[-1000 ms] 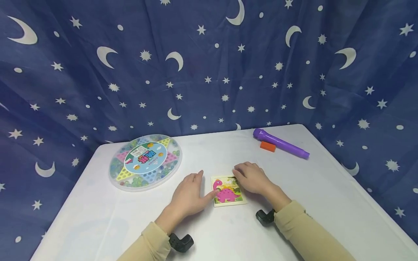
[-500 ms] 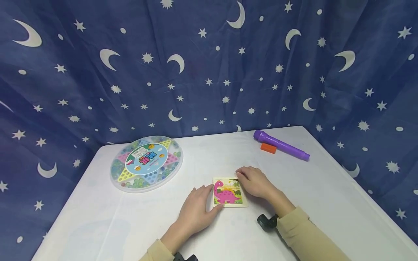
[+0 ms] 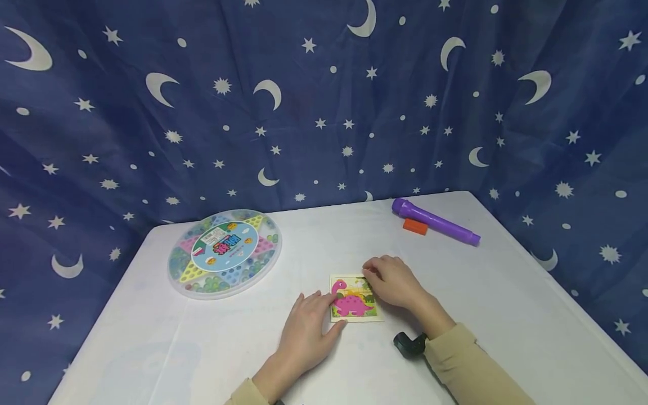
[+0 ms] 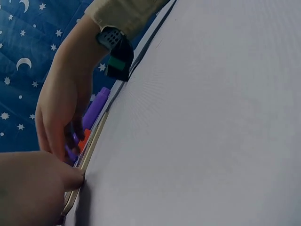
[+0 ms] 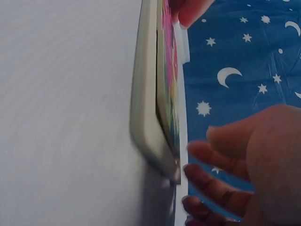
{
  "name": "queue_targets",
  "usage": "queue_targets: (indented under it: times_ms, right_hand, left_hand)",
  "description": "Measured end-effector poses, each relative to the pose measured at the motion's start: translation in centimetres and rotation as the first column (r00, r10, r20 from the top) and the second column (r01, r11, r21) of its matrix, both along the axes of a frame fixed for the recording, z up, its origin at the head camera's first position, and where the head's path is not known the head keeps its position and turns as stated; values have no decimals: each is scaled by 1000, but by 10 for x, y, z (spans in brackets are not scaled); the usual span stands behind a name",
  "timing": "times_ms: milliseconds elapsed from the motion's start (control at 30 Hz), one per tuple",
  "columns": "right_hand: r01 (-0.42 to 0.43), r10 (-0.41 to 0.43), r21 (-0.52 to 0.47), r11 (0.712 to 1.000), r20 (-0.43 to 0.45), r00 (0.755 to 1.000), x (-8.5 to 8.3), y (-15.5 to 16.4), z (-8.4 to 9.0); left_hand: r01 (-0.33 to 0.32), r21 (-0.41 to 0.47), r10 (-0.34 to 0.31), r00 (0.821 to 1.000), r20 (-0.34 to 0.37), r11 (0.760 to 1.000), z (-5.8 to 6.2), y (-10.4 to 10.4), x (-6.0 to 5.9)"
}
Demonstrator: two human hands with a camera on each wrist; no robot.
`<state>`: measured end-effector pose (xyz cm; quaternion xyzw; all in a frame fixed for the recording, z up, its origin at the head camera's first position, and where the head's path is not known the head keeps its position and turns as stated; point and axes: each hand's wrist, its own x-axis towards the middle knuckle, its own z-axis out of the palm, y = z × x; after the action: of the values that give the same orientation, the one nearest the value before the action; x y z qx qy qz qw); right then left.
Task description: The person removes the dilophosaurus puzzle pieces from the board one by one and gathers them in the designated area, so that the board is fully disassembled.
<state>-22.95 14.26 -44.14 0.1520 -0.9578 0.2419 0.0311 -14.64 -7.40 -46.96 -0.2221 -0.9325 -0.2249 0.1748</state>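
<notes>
Dinosaur board (image 3: 353, 306): flat on the bench (image 3: 364, 365), between the two hands; right of the left grip, left of and slightly nearer than the right grip. Pale border, pink dinosaur. Right-wrist view shows the picture layer standing a little proud of the pale base.
Long axis: none to speak of; close to square, sides nearly in line with the wearer's view.
Left grip (image 3: 306, 334): thumb and forefinger spread wide about the near left corner. Forefinger reaches the picture's left side; thumb touches the near edge, plain in the left-wrist view. No closed hold.
Right grip (image 3: 397, 281): over the far right corner, fingers loosely bent and apart, apparently holding nothing. Thumb stands off the board; fingertip contact cannot be told.
Key relation: board lies on the diagonal between the grips, left at near left corner, right at far right. Left surely touching, so the nearer by contact.
Purple microphone (image 3: 435, 220): beyond the right grip and to its right, slanting.
Orange block (image 3: 415, 226): beyond the right grip, against or just beside the microphone; cannot tell which.
Round game box (image 3: 225, 250): beyond the left grip, to its left; coloured balls inside.
Starry curtain (image 3: 304, 84): behind everything.
</notes>
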Motion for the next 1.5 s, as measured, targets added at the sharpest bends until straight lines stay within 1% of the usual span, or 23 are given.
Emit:
queue_targets:
  times_ms: [133,300,400,500,633,800,967,1167,1333,1500]
  right_hand:
    - [-45,46,15,999,-21,999,-1,-9,3]
    - [-149,149,10,989,-31,988,-2,-21,8]
    - [-199,201,32,979,-46,979,-3,-27,7]
    - [-224,227,68,972,-45,973,-4,-31,5]
    - [-232,235,95,968,-31,971,-5,-33,4]
    - [-240,245,110,964,-27,969,-3,-34,5]
    - [-247,251,122,961,-21,968,-2,-35,3]
    - [-259,261,74,963,-21,965,-3,-37,0]
    - [-247,248,26,969,-13,969,-6,-39,1]
    - [-224,224,8,974,11,974,-8,-41,2]
  left_hand:
    - [14,-25,-16,999,-50,1000,0,2,3]
    - [40,-69,-46,995,-85,997,3,6,8]
    - [51,-76,-59,993,-104,996,2,8,9]
    - [56,-71,-63,992,-113,996,0,8,8]
    - [55,-74,-64,991,-117,996,0,8,7]
    - [51,-79,-61,991,-119,996,0,7,7]
    - [51,-97,-63,991,-119,994,-1,7,7]
    - [44,-131,-60,990,-128,990,-2,7,8]
    - [36,-144,-57,987,-148,989,0,6,7]
    - [23,-158,-44,990,-132,987,1,6,6]
